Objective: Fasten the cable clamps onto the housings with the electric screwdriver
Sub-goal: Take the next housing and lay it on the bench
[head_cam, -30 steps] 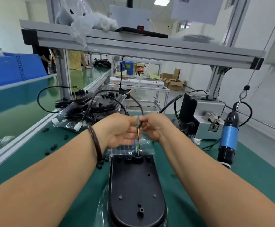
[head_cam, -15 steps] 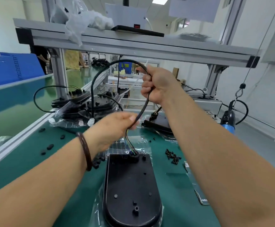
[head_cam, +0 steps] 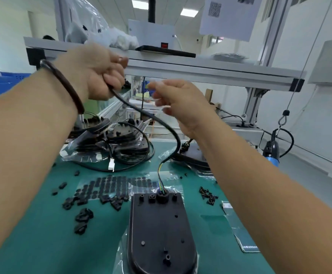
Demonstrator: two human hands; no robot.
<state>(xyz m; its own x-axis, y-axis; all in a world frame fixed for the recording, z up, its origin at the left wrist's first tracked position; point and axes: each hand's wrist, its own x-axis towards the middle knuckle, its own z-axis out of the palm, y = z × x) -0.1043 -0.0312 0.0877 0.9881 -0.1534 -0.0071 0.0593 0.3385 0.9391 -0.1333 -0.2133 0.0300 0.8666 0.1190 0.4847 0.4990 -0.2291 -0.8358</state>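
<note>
We look down on the green table (head_cam: 42, 244), where the black housing (head_cam: 161, 230) lies flat on a clear bag. Above the housing, our left hand (head_cam: 100, 76) clenches round the black cable (head_cam: 153, 119), which curves down into the housing's far end. Our right hand (head_cam: 181, 101), blurred, hangs up there too with loose fingers, grasping nothing. The blue electric screwdriver (head_cam: 272, 153) hangs far right of the housing. Small black parts (head_cam: 105, 190) lie to its left and dark screws (head_cam: 208, 195) to its right.

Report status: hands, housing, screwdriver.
Left hand grips cable, raised. Right hand blurred, grip unclear. Housing flat on mat, wires entering it. Screwdriver hangs untouched, right.
</note>
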